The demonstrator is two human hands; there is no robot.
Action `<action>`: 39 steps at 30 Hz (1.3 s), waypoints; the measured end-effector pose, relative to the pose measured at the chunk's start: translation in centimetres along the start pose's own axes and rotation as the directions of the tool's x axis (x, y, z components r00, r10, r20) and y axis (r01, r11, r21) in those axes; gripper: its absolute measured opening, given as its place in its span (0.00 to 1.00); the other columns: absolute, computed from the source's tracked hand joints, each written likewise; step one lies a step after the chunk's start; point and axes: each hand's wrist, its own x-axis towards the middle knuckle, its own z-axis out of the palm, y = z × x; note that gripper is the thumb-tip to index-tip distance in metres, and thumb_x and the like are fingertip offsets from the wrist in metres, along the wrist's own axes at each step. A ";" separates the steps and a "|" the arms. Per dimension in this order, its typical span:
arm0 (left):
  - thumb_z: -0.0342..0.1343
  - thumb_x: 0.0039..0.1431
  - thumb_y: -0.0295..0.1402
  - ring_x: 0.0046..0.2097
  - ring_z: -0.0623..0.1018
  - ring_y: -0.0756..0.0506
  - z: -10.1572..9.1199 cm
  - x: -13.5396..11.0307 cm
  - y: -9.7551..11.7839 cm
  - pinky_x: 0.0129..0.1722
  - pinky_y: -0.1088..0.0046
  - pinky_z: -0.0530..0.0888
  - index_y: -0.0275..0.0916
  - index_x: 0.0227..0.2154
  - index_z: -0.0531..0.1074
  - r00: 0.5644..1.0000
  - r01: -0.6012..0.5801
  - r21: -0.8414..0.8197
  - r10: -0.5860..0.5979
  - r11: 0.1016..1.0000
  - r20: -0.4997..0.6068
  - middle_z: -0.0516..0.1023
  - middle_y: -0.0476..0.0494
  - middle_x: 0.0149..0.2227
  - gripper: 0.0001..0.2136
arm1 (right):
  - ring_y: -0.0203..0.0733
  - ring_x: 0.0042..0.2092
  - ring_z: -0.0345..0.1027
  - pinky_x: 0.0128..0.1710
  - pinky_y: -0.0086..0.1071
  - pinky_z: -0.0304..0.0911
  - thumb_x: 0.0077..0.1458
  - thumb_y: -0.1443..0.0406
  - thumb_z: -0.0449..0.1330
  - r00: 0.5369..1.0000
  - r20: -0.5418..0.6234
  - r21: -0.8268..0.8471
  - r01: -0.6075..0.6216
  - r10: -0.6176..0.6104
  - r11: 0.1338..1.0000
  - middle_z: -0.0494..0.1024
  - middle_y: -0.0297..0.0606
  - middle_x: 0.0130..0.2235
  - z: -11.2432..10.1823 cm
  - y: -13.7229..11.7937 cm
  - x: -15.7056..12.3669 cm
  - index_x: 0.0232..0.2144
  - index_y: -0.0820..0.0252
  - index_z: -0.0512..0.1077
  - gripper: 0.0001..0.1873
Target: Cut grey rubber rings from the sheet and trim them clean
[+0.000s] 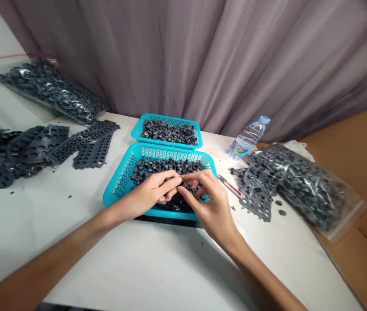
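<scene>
A turquoise plastic basket (117,185) stands in front of me, filled with several small dark grey rubber rings (157,166). My left hand (152,192) and my right hand (211,203) meet over the near half of the basket. Their fingertips are pinched together on a small dark rubber piece (179,186) that I cannot make out clearly. A second turquoise basket (144,124) with the same rings stands just behind the first.
Dark rubber sheets with punched holes (92,144) lie at the left. A clear bag of rings (50,88) is at far left. Another bag (303,185), a rubber sheet (257,194), a pink cutter (231,187) and a water bottle (248,138) are at right. A curtain hangs behind.
</scene>
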 end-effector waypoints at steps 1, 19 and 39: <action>0.51 0.74 0.49 0.29 0.57 0.51 0.0 0.0 0.1 0.28 0.73 0.56 0.39 0.37 0.66 1.000 0.003 -0.019 -0.003 1.000 0.003 0.59 0.55 0.29 0.17 | 0.43 0.43 0.71 0.34 0.34 0.71 0.66 0.68 0.65 1.000 0.002 -0.002 0.001 -0.001 1.000 0.75 0.39 0.42 0.0 0.0 0.0 0.47 0.54 0.81 0.08; 0.53 0.74 0.44 0.25 0.51 0.54 -0.1 -0.2 1.2 0.25 0.75 0.51 0.37 0.35 0.67 0.995 0.101 -0.236 -0.102 0.967 0.005 0.58 0.56 0.26 0.15 | 0.41 0.41 0.73 0.34 0.35 0.70 0.68 0.65 0.65 1.000 -0.021 0.021 -0.019 0.020 1.000 0.77 0.38 0.41 0.0 0.0 0.1 0.47 0.53 0.82 0.07; 0.55 0.73 0.45 0.26 0.56 0.54 -0.4 -0.2 0.7 0.27 0.74 0.51 0.34 0.44 0.78 0.993 0.100 -0.293 -0.113 0.951 -0.027 0.59 0.54 0.28 0.17 | 0.43 0.41 0.73 0.39 0.37 0.69 0.74 0.59 0.56 0.980 -0.088 0.032 -0.175 0.177 0.984 0.79 0.42 0.45 0.3 0.4 -0.2 0.50 0.56 0.72 0.10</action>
